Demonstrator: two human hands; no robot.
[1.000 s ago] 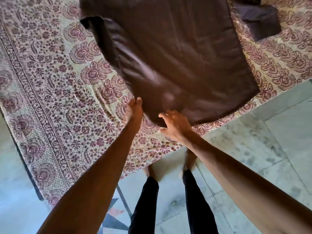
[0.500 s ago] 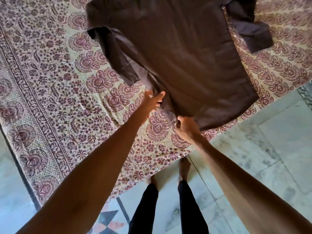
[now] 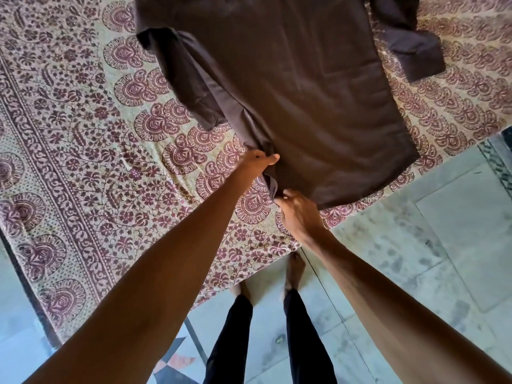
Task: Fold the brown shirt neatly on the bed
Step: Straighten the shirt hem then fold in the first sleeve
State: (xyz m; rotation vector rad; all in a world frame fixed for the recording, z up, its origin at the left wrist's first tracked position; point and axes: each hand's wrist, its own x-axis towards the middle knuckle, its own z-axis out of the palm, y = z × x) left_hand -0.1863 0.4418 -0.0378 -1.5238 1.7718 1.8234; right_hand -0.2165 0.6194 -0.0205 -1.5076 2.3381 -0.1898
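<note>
Shirt (image 3: 304, 92) lies flat on bed (image 3: 83, 162) at 12 o'clock, hem toward person. Left hand (image 3: 256, 164) at centre grips side edge, thumb on top, fingers hidden under fabric. Right hand (image 3: 300, 214), just at its 5 o'clock, pinches hem corner. One sleeve (image 3: 188, 87) folded along side at 10 o'clock; other sleeve (image 3: 410, 48) spread at 1 o'clock. Tiled floor (image 3: 443, 245) at 4 o'clock.

Matt brown cloth shirt (image 3: 291, 87) on printed cotton-like bedsheet (image 3: 83, 162); polished stone floor (image 3: 429, 259).
</note>
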